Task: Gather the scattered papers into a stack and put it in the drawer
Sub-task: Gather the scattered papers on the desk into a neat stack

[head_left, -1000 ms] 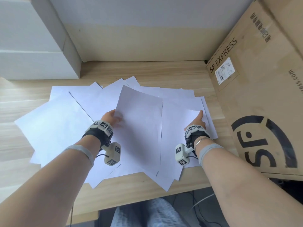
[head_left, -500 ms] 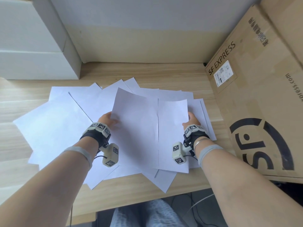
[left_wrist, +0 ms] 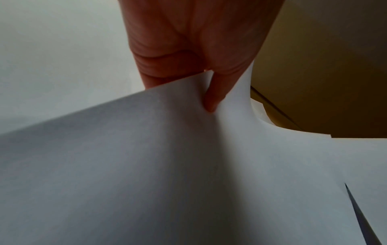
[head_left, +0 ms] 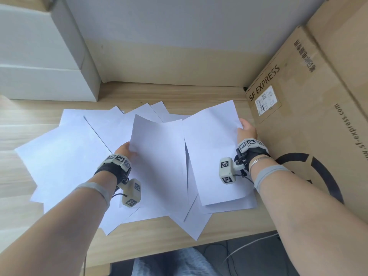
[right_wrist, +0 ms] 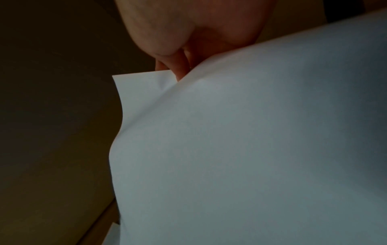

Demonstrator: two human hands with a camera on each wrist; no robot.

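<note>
Several white sheets (head_left: 65, 154) lie fanned and overlapping on the wooden desk (head_left: 155, 238). My left hand (head_left: 124, 150) pinches the left edge of a raised middle sheet (head_left: 159, 156); in the left wrist view the thumb (left_wrist: 211, 96) presses that sheet (left_wrist: 167, 165) from above. My right hand (head_left: 246, 129) grips the right edge of another lifted sheet (head_left: 213, 148) on the right, close to the cardboard box. The right wrist view shows its fingers (right_wrist: 180, 66) curled under that paper (right_wrist: 251, 149). No drawer is in view.
A large SF EXPRESS cardboard box (head_left: 310, 108) stands against the desk's right side, close to my right hand. White boxes (head_left: 43, 62) are stacked at the back left. The wall runs behind. Cables lie on the floor (head_left: 249, 253) below the front edge.
My right hand has lifted its sheet and carried it up and to the right, toward the cardboard box. The left hand keeps hold of the middle sheet, raised slightly.
</note>
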